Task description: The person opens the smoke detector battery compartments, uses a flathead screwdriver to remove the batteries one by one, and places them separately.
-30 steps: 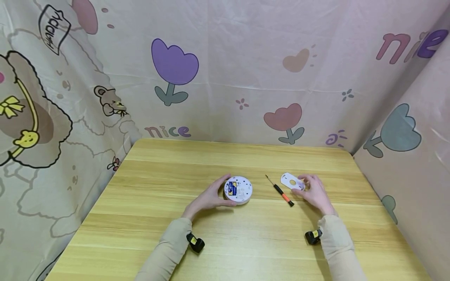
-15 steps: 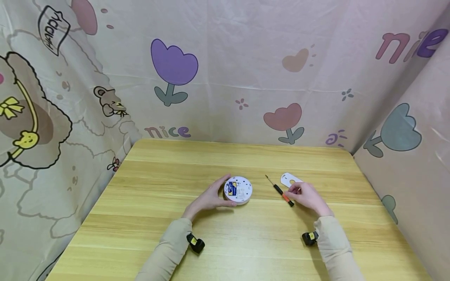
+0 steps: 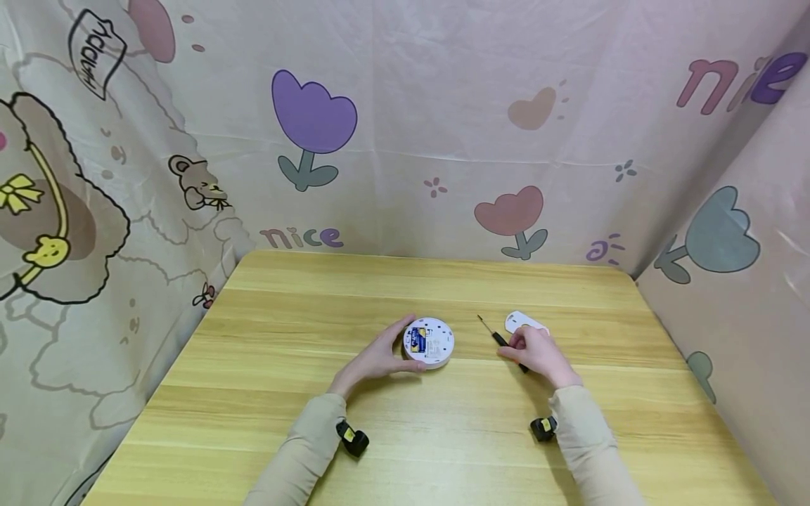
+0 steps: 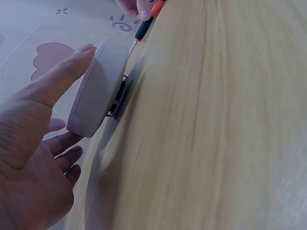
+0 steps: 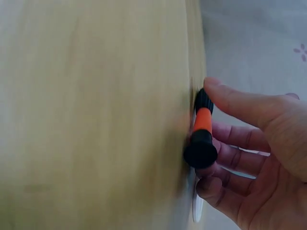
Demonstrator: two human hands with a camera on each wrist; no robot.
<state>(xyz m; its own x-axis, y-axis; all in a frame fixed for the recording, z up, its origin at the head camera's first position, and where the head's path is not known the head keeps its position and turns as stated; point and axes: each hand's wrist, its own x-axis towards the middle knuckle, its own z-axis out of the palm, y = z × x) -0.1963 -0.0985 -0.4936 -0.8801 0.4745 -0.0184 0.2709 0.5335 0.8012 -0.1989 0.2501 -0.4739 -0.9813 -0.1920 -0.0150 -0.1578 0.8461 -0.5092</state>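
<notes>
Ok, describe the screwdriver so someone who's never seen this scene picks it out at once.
On the wood-grain table, look just right of the middle in the head view. The screwdriver lies there slantwise between a round white device and a flat white plate. Its long, thin shape and black and orange handle set it apart from both.

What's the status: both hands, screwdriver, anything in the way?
Left hand grips white round device. Right hand on screwdriver, fingers around handle. White plate close by, partly hidden behind right hand. Nothing obviously blocking.
</notes>
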